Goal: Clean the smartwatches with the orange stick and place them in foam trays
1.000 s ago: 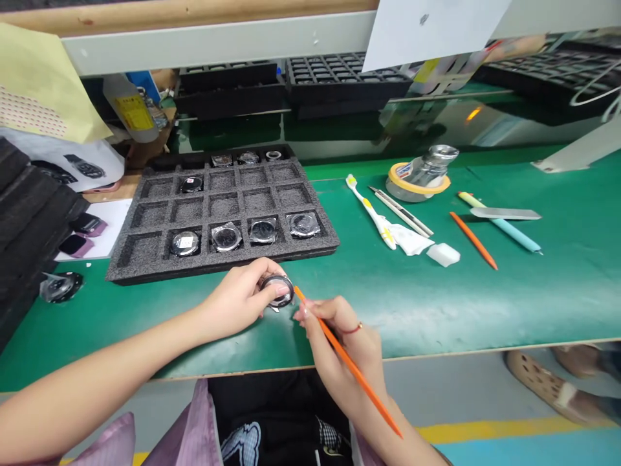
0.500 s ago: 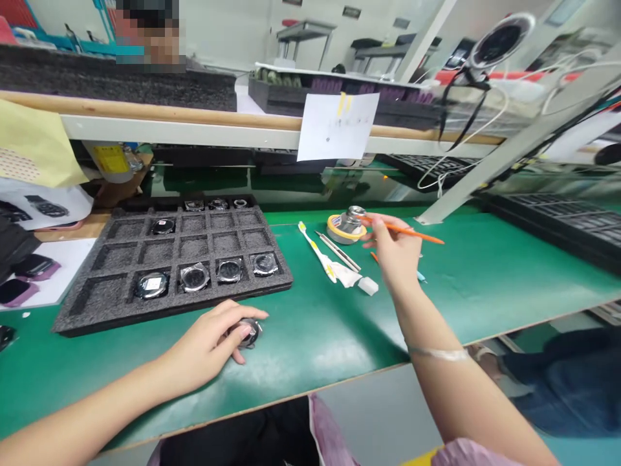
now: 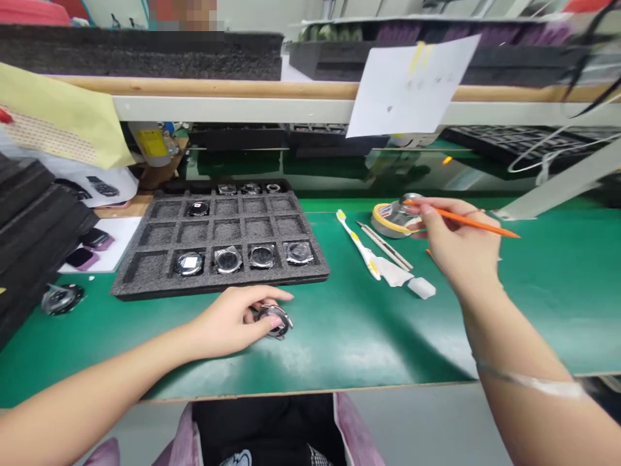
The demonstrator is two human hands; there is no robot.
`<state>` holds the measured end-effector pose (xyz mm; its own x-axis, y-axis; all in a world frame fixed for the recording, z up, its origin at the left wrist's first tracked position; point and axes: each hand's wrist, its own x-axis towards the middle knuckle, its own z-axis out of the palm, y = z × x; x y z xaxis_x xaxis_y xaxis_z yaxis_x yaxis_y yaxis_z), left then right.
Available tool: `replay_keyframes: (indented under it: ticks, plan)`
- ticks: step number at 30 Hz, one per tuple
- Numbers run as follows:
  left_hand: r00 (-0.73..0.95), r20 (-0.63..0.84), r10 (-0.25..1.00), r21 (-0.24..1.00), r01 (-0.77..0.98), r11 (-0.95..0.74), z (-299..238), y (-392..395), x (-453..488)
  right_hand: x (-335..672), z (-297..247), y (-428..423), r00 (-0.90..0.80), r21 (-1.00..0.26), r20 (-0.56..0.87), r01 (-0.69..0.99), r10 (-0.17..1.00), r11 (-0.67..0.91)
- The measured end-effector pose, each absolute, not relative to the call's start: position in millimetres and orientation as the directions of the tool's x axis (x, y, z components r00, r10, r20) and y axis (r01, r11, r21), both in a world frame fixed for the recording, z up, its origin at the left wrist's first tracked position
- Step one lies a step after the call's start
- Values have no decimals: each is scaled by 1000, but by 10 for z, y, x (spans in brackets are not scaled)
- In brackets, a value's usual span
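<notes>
My left hand (image 3: 231,321) rests on the green bench with its fingers curled round a round watch case (image 3: 274,320), just in front of the grey foam tray (image 3: 160,287). My right hand (image 3: 453,243) is raised to the right and pinches a thin orange stick (image 3: 480,224), whose tip points at the small metal-topped pot (image 3: 406,206) standing inside a roll of yellow tape (image 3: 383,221). The tray's front row holds several wrapped watch cases (image 3: 228,257).
A toothbrush (image 3: 356,244), tweezers (image 3: 384,244), a crumpled wipe and a white block (image 3: 421,287) lie between tray and pot. Black foam trays are stacked at the left (image 3: 29,226). A loose watch case (image 3: 61,299) lies at the left. A paper sheet (image 3: 412,84) hangs from the shelf.
My right hand left the watch case and carried the orange stick up and right to the pot. My left hand lowered the watch case onto the bench. The view swung up, then back down.
</notes>
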<state>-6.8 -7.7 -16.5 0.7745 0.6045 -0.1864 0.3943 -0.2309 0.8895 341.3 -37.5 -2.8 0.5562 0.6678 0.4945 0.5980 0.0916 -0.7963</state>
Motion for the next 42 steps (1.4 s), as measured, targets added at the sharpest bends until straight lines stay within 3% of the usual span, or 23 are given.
replay_keyframes:
  ticks: [3, 8, 13, 22, 42]
  plan:
    - [756, -297, 583, 918, 395, -45, -189, -85, -58, 2725, -173, -698, 467, -872, 394, 463, 792, 161]
    - [799, -301, 520, 951, 295, 97, -192, -44, -41, 1872, -458, -1175, 307, -951, 284, 214, 909, 225]
    - [800, -324, 505, 946, 284, 156, -191, -6, -25, 1786, -476, -1209, 238, -931, 299, 284, 924, 229]
    - [795, -356, 491, 933, 275, 232, -213, 9, -20, 1821, -443, -1067, 170, -958, 258, 173, 951, 229]
    - [796, -363, 485, 932, 310, 188, -201, 13, -14, 1831, -454, -1092, 152, -949, 281, 194, 948, 250]
